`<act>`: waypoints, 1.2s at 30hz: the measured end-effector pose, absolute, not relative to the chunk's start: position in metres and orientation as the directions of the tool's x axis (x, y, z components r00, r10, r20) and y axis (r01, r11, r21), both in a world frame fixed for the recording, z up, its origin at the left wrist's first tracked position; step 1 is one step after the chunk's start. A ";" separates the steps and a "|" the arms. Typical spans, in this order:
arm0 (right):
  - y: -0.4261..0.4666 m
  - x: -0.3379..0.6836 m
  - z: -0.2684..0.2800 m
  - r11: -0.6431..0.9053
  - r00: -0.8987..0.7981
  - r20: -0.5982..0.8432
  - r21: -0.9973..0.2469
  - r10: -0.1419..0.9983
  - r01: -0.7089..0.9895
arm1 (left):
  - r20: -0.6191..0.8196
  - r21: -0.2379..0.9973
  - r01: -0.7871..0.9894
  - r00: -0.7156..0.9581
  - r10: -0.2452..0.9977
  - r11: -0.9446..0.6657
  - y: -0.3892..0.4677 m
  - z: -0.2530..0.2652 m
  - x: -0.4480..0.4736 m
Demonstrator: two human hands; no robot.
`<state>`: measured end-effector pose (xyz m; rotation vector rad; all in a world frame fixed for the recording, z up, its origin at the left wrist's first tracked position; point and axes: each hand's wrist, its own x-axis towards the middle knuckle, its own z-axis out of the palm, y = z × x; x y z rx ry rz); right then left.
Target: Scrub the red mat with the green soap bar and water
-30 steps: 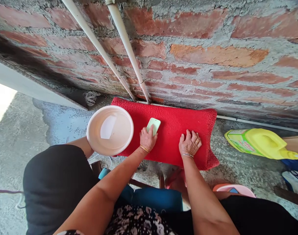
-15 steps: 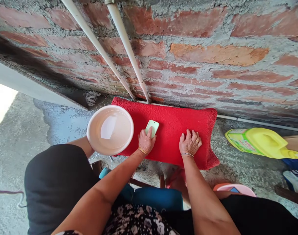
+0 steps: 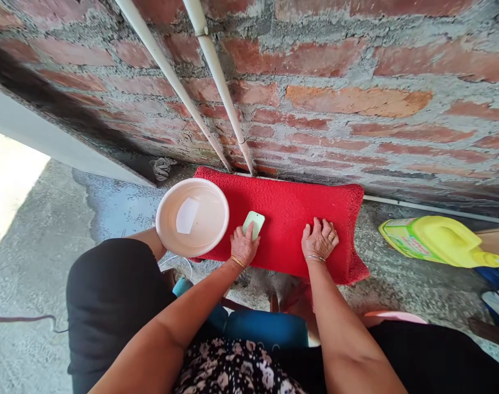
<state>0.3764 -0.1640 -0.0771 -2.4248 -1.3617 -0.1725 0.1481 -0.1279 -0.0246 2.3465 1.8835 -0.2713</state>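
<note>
My left hand [image 3: 243,246] grips a pale green, rounded scrub brush [image 3: 254,223], its fingers over the near part and a small dark hole showing at the far end. The brush rests on a thick red cloth [image 3: 286,208] spread over a low surface; its underside is hidden. On the right part of the same cloth, my right hand [image 3: 320,239] presses down with fingers spread, holding nothing. Left of my left hand, a pale pink basin [image 3: 161,219] of water overlaps the cloth's left end.
A rough brick wall [image 3: 356,104] with two white pipes [image 3: 220,76] rises behind the cloth. To the right, a yellow jug [image 3: 442,238] lies on the concrete floor. A grey bundle [image 3: 162,167] sits at the wall's foot, near a pale panel [image 3: 69,142]. A pink rim [image 3: 401,316] shows by my right knee.
My left hand and the scrub brush have shifted slightly towards me and to the left over the cloth. My right hand stays in place. The camera view has tilted a little.
</note>
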 end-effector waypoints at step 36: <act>-0.164 0.376 -0.076 -0.482 0.540 0.267 -0.255 0.798 0.838 | -0.209 0.016 0.701 0.699 0.683 -0.713 -0.201 -0.038 0.115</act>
